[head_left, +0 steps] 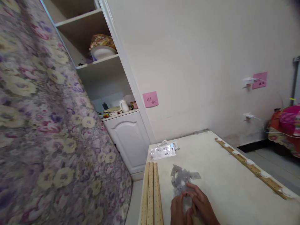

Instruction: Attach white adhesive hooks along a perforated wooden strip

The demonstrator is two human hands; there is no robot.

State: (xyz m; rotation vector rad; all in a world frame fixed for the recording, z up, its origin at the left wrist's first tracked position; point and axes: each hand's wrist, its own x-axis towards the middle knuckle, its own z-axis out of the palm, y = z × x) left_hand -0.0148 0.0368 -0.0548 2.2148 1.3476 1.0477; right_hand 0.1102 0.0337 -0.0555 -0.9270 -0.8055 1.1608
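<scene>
Near the front of the white table, my left hand point(177, 210) and my right hand point(200, 201) meet with their fingertips pinched together. Between them is something small and partly see-through, mostly hidden by the fingers, so its kind cannot be made out. Just beyond the fingertips lies a loose pile of grey translucent plastic pieces point(181, 178); the right index finger reaches over its near edge. To the left of the hands, several pale wooden strips with rows of holes point(152, 193) lie side by side along the table's left edge.
Clear plastic packets point(162, 152) rest at the table's far left corner. A wooden strip with several white round pieces point(250, 162) runs along the right edge. A floral curtain point(58, 131) hangs at left, beside a white cupboard point(130, 140). The wall point(199, 62) stands behind the table.
</scene>
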